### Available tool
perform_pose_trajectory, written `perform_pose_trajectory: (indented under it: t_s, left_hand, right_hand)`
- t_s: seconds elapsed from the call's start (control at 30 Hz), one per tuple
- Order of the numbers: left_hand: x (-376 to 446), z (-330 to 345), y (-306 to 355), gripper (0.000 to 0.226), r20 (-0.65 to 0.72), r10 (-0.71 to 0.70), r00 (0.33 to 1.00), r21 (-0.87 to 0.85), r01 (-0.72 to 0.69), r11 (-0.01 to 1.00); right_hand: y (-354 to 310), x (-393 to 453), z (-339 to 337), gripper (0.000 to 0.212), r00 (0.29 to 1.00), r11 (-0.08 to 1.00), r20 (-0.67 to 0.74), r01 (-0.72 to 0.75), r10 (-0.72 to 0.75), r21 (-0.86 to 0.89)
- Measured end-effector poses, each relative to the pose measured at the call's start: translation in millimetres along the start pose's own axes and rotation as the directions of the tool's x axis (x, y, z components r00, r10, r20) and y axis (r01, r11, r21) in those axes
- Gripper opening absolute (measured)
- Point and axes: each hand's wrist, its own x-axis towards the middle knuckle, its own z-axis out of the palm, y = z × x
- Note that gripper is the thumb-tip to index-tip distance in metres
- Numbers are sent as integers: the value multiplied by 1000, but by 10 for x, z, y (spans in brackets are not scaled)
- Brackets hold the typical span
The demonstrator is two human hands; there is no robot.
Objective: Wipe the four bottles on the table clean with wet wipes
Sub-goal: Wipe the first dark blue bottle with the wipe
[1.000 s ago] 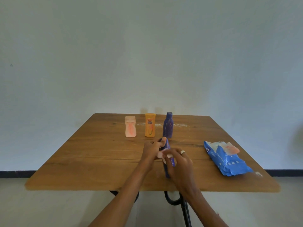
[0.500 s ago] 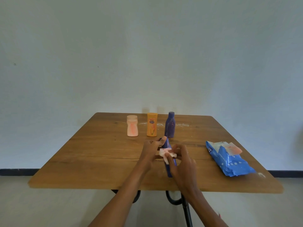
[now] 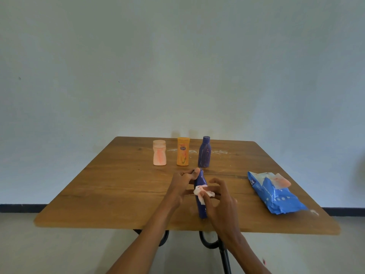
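My left hand (image 3: 180, 183) grips the upper part of a tall dark blue bottle (image 3: 201, 206), which stands tilted above the near middle of the wooden table (image 3: 110, 186). My right hand (image 3: 221, 200) presses a crumpled white wet wipe (image 3: 202, 192) against the bottle's side. Three more bottles stand in a row at the back: a pale pink one (image 3: 159, 153), an orange one (image 3: 183, 151) and a dark purple-blue one (image 3: 204, 152).
A blue pack of wet wipes (image 3: 276, 196) lies on the right side of the table, its flap open with a wipe sticking out. White smears mark the tabletop behind the bottles. A plain wall stands behind the table; black metal legs show below.
My right hand has slid the wipe along the blue bottle, its fingers spreading wider. The bottle and my left hand have stayed almost in place. The view has shifted slightly.
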Motion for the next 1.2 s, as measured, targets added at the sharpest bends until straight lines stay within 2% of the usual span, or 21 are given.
perform_pose_trajectory:
  t_s: [0.2, 0.43, 0.53, 0.67, 0.8, 0.87, 0.93, 1.03, 1.07, 1.1, 1.2]
  left_hand:
    - [-81, 62, 44, 27, 94, 34, 995, 11, -36, 999]
    - [-86, 41, 42, 26, 70, 41, 997, 25, -43, 999]
    - [-81, 51, 52, 25, 74, 27, 997, 20, -29, 999]
    - [-92, 70, 77, 25, 61, -2, 998, 22, 1, 1000]
    - [-116, 61, 56, 28, 78, 42, 996, 12, -43, 999]
    - [-121, 58, 59, 28, 72, 50, 996, 17, -51, 999]
    - [-115, 58, 69, 28, 59, 44, 997, 20, -45, 999]
    - [-100, 50, 77, 30, 29, 19, 999, 38, -20, 999]
    - [-95, 48, 74, 30, 25, 15, 1000, 44, -17, 999]
    - [-93, 51, 66, 28, 28, 18, 999, 45, -19, 999]
    - [-110, 72, 64, 28, 31, 28, 999, 16, -28, 999]
  right_hand:
    - [-140, 297, -59, 44, 988, 996, -132, 85, -85, -3]
    - [-21, 289, -52, 40, 981, 995, -194, 8, 11, 97]
    - [-41, 237, -18, 35, 985, 996, -159, 71, -61, 60]
    - [-52, 191, 5, 39, 987, 992, -102, 126, -127, -15]
    - [-6, 265, -43, 33, 986, 997, -161, 49, -40, 55]
    - [48, 254, -60, 31, 987, 999, -161, 31, -27, 25]
    - [71, 189, -69, 34, 989, 994, -112, 93, -98, -52]
    - [101, 73, -88, 43, 940, 924, 35, 340, -339, -176]
    - [128, 57, -105, 43, 927, 906, 59, 374, -370, -197]
    - [138, 56, -129, 43, 933, 913, 59, 359, -355, -192]
    - [138, 88, -198, 40, 980, 974, -23, 195, -199, -114]
